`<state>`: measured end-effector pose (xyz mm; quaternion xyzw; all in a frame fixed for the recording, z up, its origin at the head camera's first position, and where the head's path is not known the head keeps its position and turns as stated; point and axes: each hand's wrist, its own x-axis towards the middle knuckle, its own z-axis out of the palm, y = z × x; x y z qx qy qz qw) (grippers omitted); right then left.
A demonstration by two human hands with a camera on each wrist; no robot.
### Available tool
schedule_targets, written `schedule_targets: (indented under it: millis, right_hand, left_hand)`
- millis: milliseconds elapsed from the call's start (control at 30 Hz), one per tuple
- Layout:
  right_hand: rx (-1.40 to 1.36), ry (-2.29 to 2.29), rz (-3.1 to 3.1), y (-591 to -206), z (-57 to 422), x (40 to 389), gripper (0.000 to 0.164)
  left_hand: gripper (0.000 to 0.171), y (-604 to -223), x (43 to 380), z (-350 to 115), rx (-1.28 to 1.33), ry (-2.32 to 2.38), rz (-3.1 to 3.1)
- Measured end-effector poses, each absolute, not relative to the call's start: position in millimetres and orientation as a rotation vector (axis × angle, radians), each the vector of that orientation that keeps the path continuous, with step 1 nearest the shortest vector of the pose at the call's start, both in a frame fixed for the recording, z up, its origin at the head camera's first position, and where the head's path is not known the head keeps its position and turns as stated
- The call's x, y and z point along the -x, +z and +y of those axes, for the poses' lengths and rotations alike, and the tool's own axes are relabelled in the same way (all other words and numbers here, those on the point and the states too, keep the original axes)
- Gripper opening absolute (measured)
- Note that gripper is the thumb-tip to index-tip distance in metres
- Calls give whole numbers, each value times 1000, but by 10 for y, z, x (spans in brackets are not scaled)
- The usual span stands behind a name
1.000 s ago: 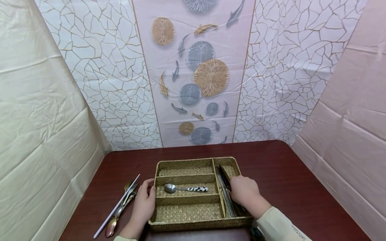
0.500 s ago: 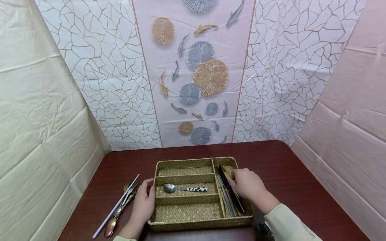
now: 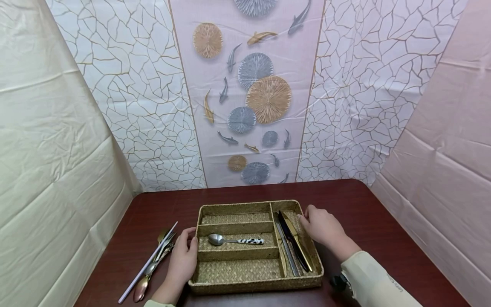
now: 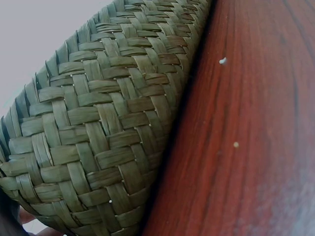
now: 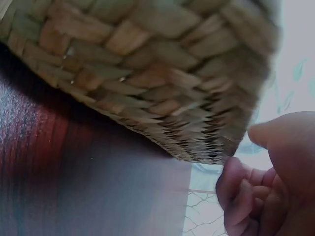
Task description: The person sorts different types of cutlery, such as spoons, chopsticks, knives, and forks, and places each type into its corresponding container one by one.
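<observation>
A woven cutlery tray (image 3: 238, 287) stands on the table with my hands at its two sides. My left hand (image 3: 183, 258) holds its left wall, the thumb close to the rim. At the right wall, my right hand (image 3: 324, 228) grips the rim near the far corner; in the right wrist view its thumb (image 5: 261, 133) and curled fingers meet the wall's edge. Inside the right compartment lie several knives, among them a silver one (image 3: 286, 244), a black one (image 3: 293, 243) and a gold one (image 3: 297, 238). A teaspoon (image 3: 251, 241) with a black-and-white handle lies in the middle compartment.
Left of the tray is a pile of cutlery with a pale lilac stick (image 3: 147, 264), a rose-gold spoon (image 3: 140, 290) and forks (image 3: 166, 247). Fabric sheets surround the dark red table (image 3: 337, 196) at the back and sides.
My right hand has let go of a knife, drawn out of the right compartment and moved right to the tray's rim. The gold knife is now uncovered. My left hand stays in place.
</observation>
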<state>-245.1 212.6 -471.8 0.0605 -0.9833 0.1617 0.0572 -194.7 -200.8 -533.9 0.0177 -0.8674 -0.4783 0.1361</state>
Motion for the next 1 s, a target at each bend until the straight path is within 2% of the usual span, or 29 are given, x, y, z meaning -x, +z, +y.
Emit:
schedule_targets:
  millis: [233,567,1000]
  right_hand:
    - [-205,387,-3068,-4819,2145,2489,41]
    - [-319,331,-3131,-4902,2112,2535,45]
    - [-333,262,-3123,-4974,2130,2523,45]
  left_hand:
    - [31,-5323,1946,-1999,-53,-1409,-2524]
    - [30,-5320,1944,-2027,-42,-1398,-2513]
    - [31,-5320,1948,-2022,-47,-1372,-2516]
